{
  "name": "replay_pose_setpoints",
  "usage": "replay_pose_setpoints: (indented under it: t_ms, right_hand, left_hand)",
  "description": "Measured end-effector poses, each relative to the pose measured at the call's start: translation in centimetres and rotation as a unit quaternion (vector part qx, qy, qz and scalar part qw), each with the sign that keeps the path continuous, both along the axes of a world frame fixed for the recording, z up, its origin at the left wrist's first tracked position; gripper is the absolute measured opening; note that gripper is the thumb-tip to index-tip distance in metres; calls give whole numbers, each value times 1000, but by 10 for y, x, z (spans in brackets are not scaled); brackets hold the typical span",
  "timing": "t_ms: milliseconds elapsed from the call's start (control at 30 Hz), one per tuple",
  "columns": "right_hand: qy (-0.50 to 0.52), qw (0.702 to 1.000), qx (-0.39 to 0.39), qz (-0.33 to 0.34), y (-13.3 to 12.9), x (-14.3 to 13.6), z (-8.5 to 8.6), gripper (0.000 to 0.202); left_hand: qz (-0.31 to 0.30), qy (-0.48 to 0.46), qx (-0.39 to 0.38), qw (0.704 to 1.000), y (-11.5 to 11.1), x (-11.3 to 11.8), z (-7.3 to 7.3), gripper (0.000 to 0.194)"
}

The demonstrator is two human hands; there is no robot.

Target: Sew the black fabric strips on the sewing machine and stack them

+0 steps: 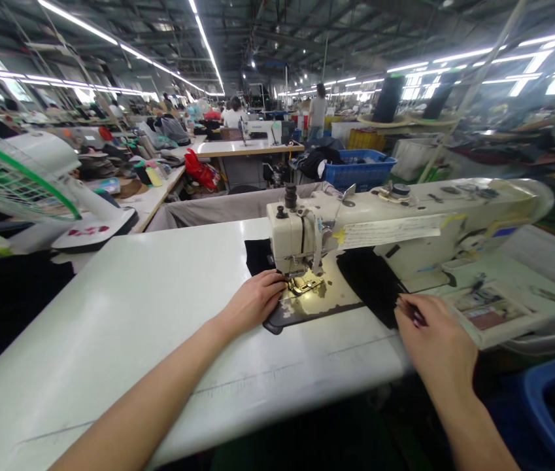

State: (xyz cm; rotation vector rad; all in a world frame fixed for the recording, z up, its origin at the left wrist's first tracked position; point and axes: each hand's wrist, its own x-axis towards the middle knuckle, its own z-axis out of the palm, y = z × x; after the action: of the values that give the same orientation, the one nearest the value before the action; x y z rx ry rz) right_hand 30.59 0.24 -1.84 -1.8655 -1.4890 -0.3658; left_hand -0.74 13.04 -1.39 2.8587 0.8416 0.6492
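Observation:
A cream sewing machine (404,212) stands on the pale table (159,307), its needle area lit over a metal plate (338,294). My left hand (253,297) lies beside the presser foot, fingertips close together at the edge of a black cloth piece (257,257) left of the machine head. Whether they pinch the cloth is hidden. On the right, my right hand (431,327) is curled, with thumb and fingers closed at the edge of another black cloth piece (370,281) under the machine arm. A small dark object shows within that hand, too small to name.
A white fan with a green rim (17,167) stands at the left. Behind the machine are a blue basket (358,171) and a red bag (200,171). Another blue bin (535,399) sits at the lower right. People work farther back.

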Motion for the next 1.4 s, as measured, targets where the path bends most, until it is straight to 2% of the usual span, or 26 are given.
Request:
replay_pose_setpoints:
  t_ms: [133, 233, 333, 400, 567, 667, 800, 933, 1000, 1033, 1100, 1133, 1167, 1267, 1333, 1400]
  right_hand:
    - [-28, 995, 99, -12, 1, 5, 8, 20]
    - [-44, 992, 117, -1, 1, 6, 10, 22]
    - [-16, 997, 65, 47, 0, 1, 6, 29]
    - [22, 998, 21, 50, 0, -2, 2, 38]
    - [60, 994, -66, -63, 8, 9, -9, 59]
    - [93, 988, -99, -76, 15, 29, -15, 60]
    - [121, 986, -100, -63, 24, 49, -20, 46]
    - [145, 987, -37, -57, 31, 52, -17, 48]
    - [150, 988, 4, -44, 31, 48, -10, 50]
    - [150, 988, 25, -37, 30, 46, -5, 50]
    - [144, 987, 69, -25, 22, 39, 8, 46]
    - [132, 987, 91, -13, 15, 34, 16, 42]
    - [112, 987, 110, 9, 8, 28, 23, 34]
    - [-8, 983, 120, 141, -19, 5, 44, 9]
    - [-39, 967, 89, 234, -35, -15, 52, 10]
    - [-25, 949, 70, 306, -46, -35, 55, 11]
  left_hand:
    - [-4, -13, 1, 1000, 2, -3, -4, 30]
    - [6, -9, 5, 1000, 2, -4, -5, 31]
    - [15, -6, -1, 1000, 3, -4, -7, 32]
    - [21, -12, -6, 1000, 4, -5, -9, 33]
    - [42, -38, -13, 998, 0, -22, -11, 34]
    - [73, -30, -23, 997, -11, -50, -6, 36]
    - [142, -17, -23, 990, -33, -114, -2, 38]
    - [210, -20, -24, 977, -51, -190, 3, 30]
    - [225, -14, 3, 974, -54, -213, 10, 28]
    - [226, -16, 32, 973, -54, -217, 14, 28]
    - [232, -25, 84, 969, -57, -206, 24, 32]
    - [237, -39, 102, 965, -60, -191, 30, 34]
    - [240, -43, 88, 966, -64, -171, 35, 33]
    - [195, -91, 2, 977, -84, -92, 50, 24]
    - [150, -148, -40, 977, -95, -40, 57, 39]
    - [111, -177, -128, 969, -98, 0, 63, 63]
